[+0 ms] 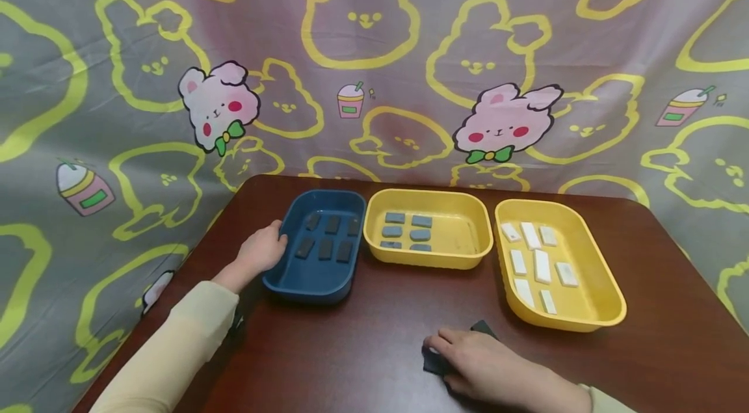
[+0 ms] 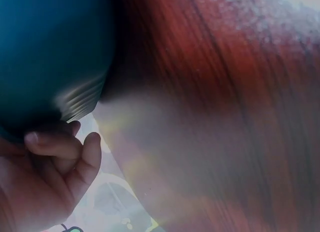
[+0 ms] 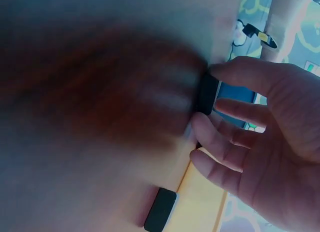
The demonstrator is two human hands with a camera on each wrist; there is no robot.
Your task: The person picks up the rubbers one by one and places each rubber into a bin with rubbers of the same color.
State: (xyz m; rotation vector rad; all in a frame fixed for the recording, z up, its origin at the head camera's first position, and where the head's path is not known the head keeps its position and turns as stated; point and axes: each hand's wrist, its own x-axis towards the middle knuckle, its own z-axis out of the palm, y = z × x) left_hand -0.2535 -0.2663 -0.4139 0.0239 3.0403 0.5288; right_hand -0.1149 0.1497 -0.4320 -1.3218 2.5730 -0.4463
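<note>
My left hand (image 1: 261, 249) grips the left rim of a blue plastic tray (image 1: 310, 293). Curled fingers (image 2: 90, 157) show beside the tray's outer wall in the left wrist view. Several dark flat blocks (image 1: 325, 249) lie in two rows inside this tray. Low on the tabletop, my right hand (image 1: 486, 364) pinches a black block (image 1: 434, 363) between thumb and fingers; in the right wrist view the black block (image 3: 206, 93) is partly covered by them. A second black block (image 3: 160, 210) lies on the table close by, partly hidden behind the hand in the head view.
A yellow tray (image 1: 430, 260) with several grey-blue blocks stands at the back middle. To its right, another yellow tray (image 1: 597, 270) carries several white blocks. All stand on a brown wooden table (image 1: 363, 335), with a patterned curtain (image 1: 409, 94) behind.
</note>
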